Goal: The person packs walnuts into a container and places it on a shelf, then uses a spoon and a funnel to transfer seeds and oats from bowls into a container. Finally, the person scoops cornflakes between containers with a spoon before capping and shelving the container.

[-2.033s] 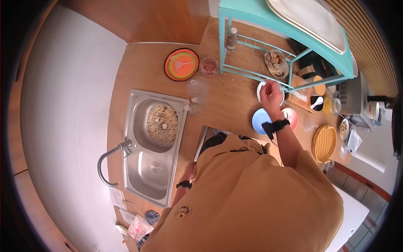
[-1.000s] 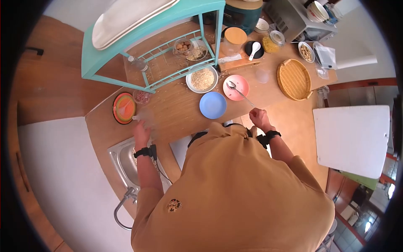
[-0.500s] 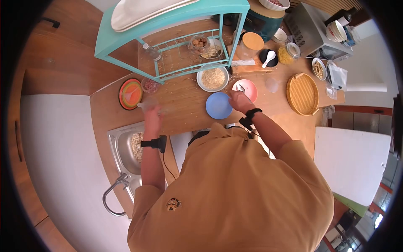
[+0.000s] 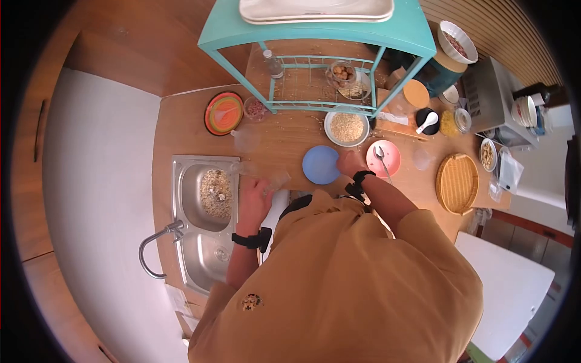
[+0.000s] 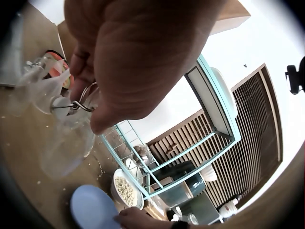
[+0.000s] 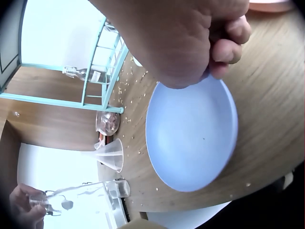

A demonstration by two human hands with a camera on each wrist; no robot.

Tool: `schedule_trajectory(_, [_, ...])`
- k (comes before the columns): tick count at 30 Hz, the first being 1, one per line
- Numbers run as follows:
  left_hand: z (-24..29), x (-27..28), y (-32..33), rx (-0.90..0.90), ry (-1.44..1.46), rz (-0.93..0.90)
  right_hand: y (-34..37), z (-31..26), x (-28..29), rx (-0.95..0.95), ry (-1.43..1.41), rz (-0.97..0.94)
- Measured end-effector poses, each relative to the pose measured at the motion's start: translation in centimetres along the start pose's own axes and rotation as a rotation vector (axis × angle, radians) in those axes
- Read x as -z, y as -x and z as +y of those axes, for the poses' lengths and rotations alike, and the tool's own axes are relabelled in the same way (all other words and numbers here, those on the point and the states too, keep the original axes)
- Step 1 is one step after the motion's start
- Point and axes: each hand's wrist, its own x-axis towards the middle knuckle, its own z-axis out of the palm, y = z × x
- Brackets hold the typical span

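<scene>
My left hand point(image 4: 255, 195) pinches the neck and wire clasp point(image 5: 83, 98) of a clear swing-top bottle point(image 5: 66, 150), beside the sink. In the right wrist view the same left hand point(image 6: 27, 207) shows at the lower left, fingers round the bottle's top. With my right hand point(image 4: 351, 163) I grip the edge of a shallow blue plate point(image 4: 319, 166), its rim point(image 6: 232, 109) running in under the curled fingers point(image 6: 226, 51). A clear funnel point(image 6: 110, 155) stands on the counter, wide end down. Another clear glass piece point(image 4: 244, 168) lies near the sink's corner.
A white bowl of oats point(image 4: 347, 127) and a pink plate point(image 4: 392, 158) with a spoon point(image 4: 380, 155) surround the blue plate. The turquoise rack point(image 4: 318, 41) rises behind. Oats lie in the sink point(image 4: 189, 242). A wicker tray point(image 4: 458, 183) sits on the right.
My left hand went from the sink's front to the funnel area, then back with the bottle. My right hand left the oat bowl, passed the pink plate and took the blue plate's rim.
</scene>
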Motion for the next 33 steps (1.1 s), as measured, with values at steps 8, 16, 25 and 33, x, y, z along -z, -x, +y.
schedule_trajectory(8, [0.4,0.1,2.1,0.067,0.015,-0.003,-1.9,-10.6,1.5,-0.096,-0.518,-0.109])
schedule_trajectory(16, [0.1,-2.2,1.0,0.031,0.036,-0.098,-2.5,-8.8,-0.7,-0.183,-0.911,-0.123])
schedule_trajectory(25, [0.5,-5.3,-2.9,-0.125,0.010,-0.184,0.6,0.1,2.5,-0.553,-1.104,0.333])
schedule_trajectory(33, [0.9,-7.5,-6.5,-0.207,0.061,-0.249,0.9,1.3,1.4,-0.228,-0.269,0.131])
